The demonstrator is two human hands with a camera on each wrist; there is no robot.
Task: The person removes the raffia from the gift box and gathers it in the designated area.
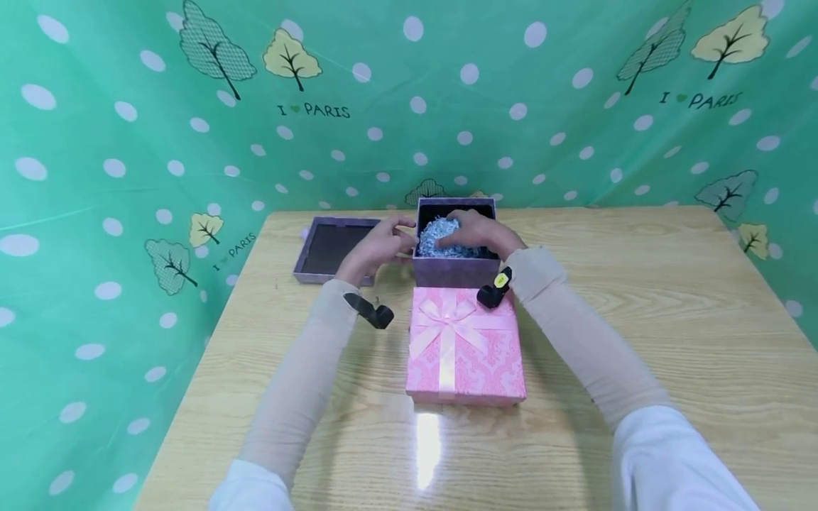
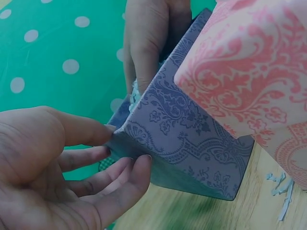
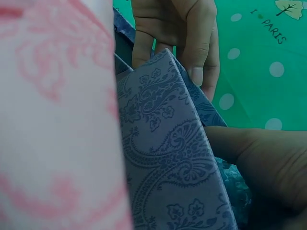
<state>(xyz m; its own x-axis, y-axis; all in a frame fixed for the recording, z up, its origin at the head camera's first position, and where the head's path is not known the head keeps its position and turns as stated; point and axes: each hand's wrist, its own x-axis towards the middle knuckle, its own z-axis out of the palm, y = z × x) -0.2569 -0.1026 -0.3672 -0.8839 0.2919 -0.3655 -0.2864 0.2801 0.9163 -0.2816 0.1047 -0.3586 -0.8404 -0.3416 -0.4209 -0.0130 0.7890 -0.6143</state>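
Observation:
A purple patterned box point(image 1: 455, 272) stands open at the back of the table, with blue shredded paper point(image 1: 437, 234) inside. My left hand point(image 1: 382, 246) is at its left wall. In the right wrist view the left thumb point(image 3: 195, 75) lies over the rim, and the fingers are on the outer side. My right hand point(image 1: 476, 231) reaches into the box, thumb and fingers spread over the shredded paper; in the left wrist view its fingers point(image 2: 144, 62) point straight down and their tips are hidden.
A pink gift box point(image 1: 473, 362) with a ribbon bow sits directly in front of the purple box. The purple lid point(image 1: 329, 248) lies upturned to the left. A few paper shreds point(image 2: 285, 194) are on the wooden table point(image 1: 639, 284). A green dotted cloth point(image 1: 409, 85) hangs behind.

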